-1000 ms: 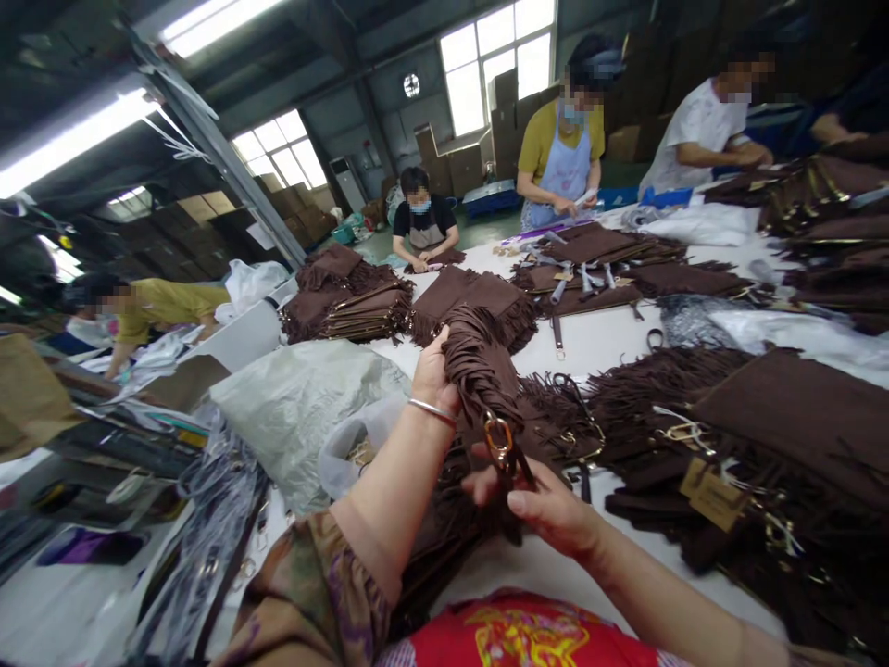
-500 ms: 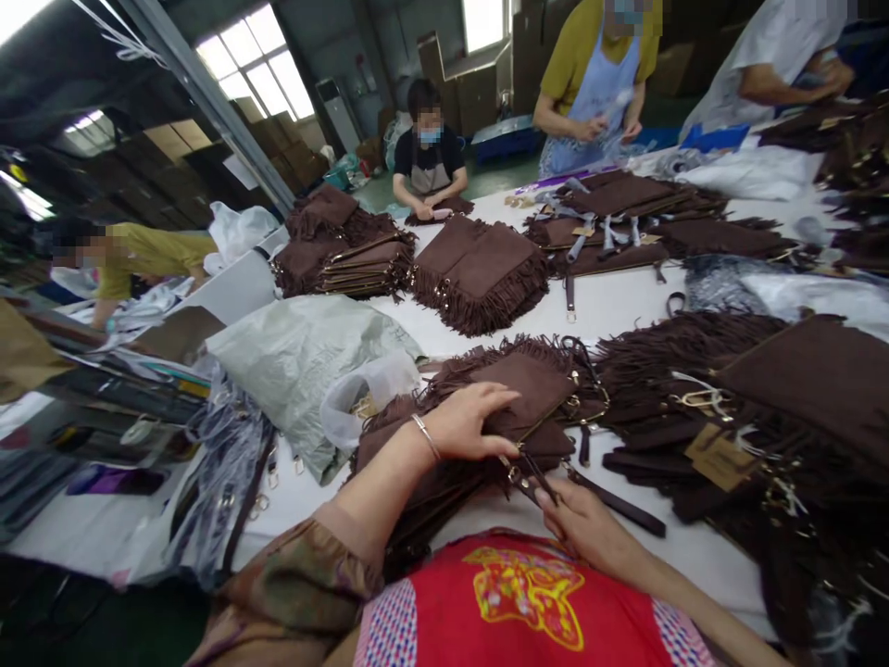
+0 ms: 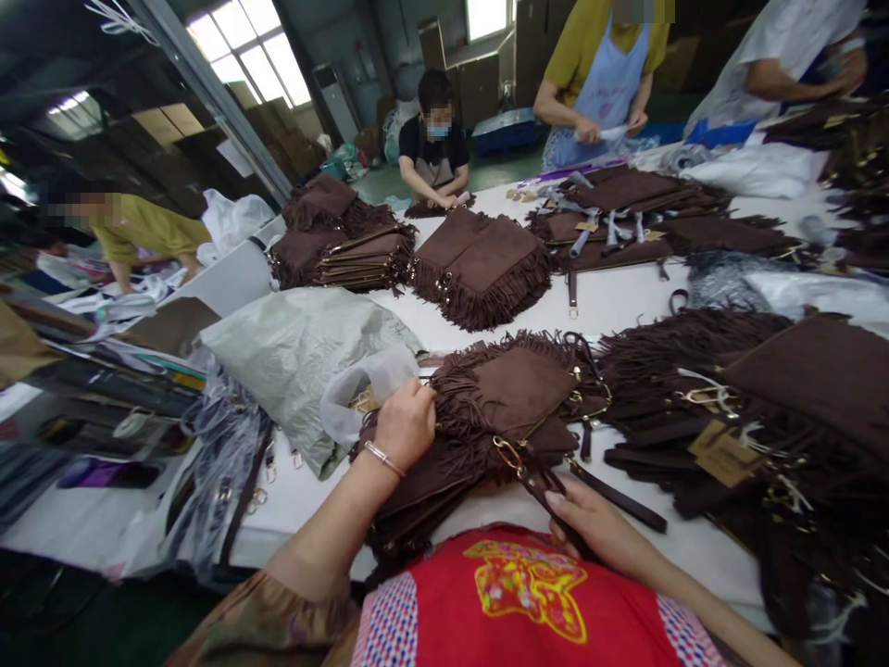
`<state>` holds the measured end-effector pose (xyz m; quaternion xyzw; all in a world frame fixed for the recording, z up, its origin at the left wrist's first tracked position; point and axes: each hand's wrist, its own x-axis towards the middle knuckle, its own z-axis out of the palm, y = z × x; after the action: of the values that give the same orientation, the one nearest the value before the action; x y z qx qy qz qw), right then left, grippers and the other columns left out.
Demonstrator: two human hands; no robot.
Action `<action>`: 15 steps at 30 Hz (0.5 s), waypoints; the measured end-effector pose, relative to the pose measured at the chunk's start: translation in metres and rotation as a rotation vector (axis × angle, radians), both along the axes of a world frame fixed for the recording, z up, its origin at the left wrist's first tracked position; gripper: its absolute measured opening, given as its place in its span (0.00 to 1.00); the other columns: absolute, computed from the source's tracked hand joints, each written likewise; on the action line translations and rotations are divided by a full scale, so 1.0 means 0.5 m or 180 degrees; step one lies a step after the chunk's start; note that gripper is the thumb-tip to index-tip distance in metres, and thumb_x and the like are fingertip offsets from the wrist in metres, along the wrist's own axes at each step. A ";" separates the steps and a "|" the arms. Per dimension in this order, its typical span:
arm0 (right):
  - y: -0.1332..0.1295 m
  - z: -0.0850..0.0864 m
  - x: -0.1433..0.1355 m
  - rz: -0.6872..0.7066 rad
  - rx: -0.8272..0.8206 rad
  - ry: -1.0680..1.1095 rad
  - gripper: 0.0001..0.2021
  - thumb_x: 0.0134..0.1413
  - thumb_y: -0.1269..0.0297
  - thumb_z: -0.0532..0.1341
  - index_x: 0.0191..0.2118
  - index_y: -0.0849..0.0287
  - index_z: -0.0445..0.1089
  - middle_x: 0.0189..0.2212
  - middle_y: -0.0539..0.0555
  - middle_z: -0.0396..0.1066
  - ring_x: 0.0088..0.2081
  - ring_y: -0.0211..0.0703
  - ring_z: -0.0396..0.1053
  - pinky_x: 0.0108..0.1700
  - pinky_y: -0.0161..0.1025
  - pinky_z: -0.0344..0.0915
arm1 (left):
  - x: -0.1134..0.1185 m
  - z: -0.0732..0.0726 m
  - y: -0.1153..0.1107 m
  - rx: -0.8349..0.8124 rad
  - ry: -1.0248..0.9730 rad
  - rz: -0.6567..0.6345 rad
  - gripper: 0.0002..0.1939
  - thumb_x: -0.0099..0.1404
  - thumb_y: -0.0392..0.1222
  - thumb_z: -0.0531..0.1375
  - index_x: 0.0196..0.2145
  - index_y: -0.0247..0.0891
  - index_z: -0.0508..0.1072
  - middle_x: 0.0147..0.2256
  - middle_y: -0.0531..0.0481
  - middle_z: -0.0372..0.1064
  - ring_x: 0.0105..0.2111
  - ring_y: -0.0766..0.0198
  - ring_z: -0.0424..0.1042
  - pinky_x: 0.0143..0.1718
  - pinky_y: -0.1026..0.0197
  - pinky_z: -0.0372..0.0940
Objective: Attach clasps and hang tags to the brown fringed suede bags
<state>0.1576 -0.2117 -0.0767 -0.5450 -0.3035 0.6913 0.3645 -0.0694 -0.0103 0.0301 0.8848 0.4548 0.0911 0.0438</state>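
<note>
Wrist strap [image 3: 544, 493] is pinched by the right hand [image 3: 590, 521] at five o'clock from a fringed brown clutch [image 3: 532, 382]; the left hand [image 3: 406, 424], at eight, curls, its grip unclear.

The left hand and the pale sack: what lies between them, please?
In the head view, a translucent white bag with gold pieces inside lies between the left hand and the sack.

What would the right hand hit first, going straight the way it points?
Past the strap it holds, the right hand would probably meet the near bags; depth is unclear, so it might pass above.
</note>
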 end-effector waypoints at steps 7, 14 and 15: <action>-0.023 -0.038 0.002 0.0349 -0.0025 -0.0475 0.25 0.52 0.38 0.58 0.33 0.60 0.66 0.21 0.49 0.71 0.21 0.35 0.63 0.25 0.33 0.56 | 0.013 -0.004 -0.108 -0.1152 -0.0784 -0.0362 0.10 0.66 0.40 0.55 0.32 0.38 0.76 0.30 0.48 0.75 0.30 0.63 0.72 0.33 0.64 0.61; -0.027 -0.085 0.048 0.0243 0.0101 -0.1819 0.26 0.44 0.36 0.58 0.34 0.56 0.76 0.31 0.55 0.78 0.35 0.51 0.75 0.37 0.38 0.71 | -0.120 -0.019 0.074 -0.0999 -0.0487 0.0795 0.11 0.67 0.39 0.55 0.38 0.35 0.77 0.35 0.48 0.76 0.36 0.63 0.73 0.40 0.63 0.64; -0.021 -0.089 0.051 0.0271 0.0102 -0.1839 0.26 0.43 0.36 0.59 0.34 0.55 0.77 0.35 0.55 0.78 0.39 0.53 0.75 0.41 0.38 0.71 | -0.141 -0.022 0.109 -0.1011 -0.0341 0.0975 0.11 0.67 0.39 0.55 0.38 0.32 0.77 0.35 0.46 0.75 0.37 0.62 0.73 0.42 0.62 0.64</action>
<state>0.1831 -0.2224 -0.1214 -0.7003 -0.4282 0.5173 0.2422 -0.1398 0.0444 0.0190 0.7813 0.5895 0.0707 0.1924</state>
